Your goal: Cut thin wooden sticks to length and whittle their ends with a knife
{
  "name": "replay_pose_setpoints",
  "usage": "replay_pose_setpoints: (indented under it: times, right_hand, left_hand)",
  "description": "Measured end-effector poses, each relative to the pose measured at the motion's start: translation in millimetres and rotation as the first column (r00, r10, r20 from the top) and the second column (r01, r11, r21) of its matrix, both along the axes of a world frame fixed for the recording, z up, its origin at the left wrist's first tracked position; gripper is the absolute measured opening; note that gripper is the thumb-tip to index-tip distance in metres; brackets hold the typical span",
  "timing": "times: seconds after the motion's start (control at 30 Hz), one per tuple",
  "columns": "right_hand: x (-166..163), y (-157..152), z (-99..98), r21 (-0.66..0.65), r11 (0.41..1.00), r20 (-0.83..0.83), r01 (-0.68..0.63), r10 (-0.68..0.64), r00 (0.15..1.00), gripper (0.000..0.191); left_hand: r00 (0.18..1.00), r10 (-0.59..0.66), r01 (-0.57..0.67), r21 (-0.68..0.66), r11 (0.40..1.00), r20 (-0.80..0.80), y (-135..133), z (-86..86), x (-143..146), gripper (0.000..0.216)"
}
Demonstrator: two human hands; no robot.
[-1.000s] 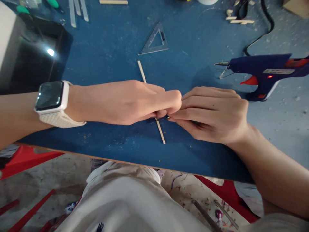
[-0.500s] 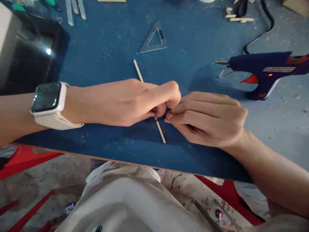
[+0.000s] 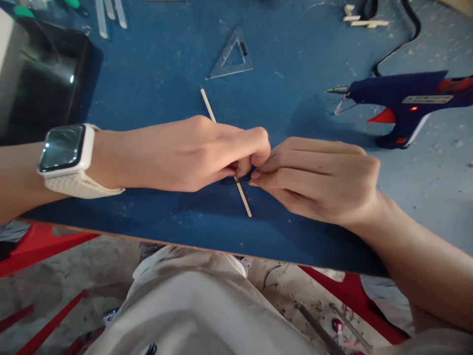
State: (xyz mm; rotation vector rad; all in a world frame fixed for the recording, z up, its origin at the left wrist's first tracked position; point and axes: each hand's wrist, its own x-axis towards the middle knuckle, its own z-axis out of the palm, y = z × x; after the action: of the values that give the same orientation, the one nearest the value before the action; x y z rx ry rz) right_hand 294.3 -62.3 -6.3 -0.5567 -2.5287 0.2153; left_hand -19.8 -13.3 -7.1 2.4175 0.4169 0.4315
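A thin pale wooden stick (image 3: 244,199) slants across the blue tabletop, its middle covered by my left hand (image 3: 207,153). My left fingers are curled down over the stick and pressed to it, with the fingertips partly hidden. Close beside it, my right hand (image 3: 321,180) is closed in a pinch. From that pinch a thin dark strip (image 3: 242,181) runs leftward across the stick, just below my left fingertips; whether it is a blade or a wire I cannot tell. A smartwatch (image 3: 62,148) is on my left wrist.
Beyond my hands lies a clear triangle ruler (image 3: 244,65). A blue glue gun (image 3: 399,96) with a lit red light lies at the right, its cord behind it. Wood offcuts (image 3: 369,23) are at the back right. A black glossy box (image 3: 44,84) is at the left, near several glue sticks (image 3: 101,19).
The view has shifted slightly, so things sit a little further left and up. Both hands keep nearly the same pose around the stick.
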Motion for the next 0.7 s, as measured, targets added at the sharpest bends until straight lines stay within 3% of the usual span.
replay_pose_setpoints:
  times: [0.23, 0.4, 0.7]
  right_hand:
    - [5, 7, 3.3, -0.073, 0.997, 0.015, -0.026, 0.027, 1.0, 0.018]
    - [3, 7, 2.4, -0.009, 1.0, 0.027, -0.025, 0.026, 0.999, 0.021]
    - [6, 11, 4.5, -0.06, 0.998, 0.059, -0.025, 0.029, 0.998, 0.017]
  left_hand:
    - [1.0, -0.029, 0.029, 0.019, 0.999, -0.006, 2, -0.6, 1, 0.014]
    - [1.0, -0.02, 0.019, 0.025, 0.999, 0.008, 1, 2.0, 1, 0.018]
    - [1.0, 0.0, 0.0, -0.019, 1.0, 0.011, -2, 1.6, 2, 0.022]
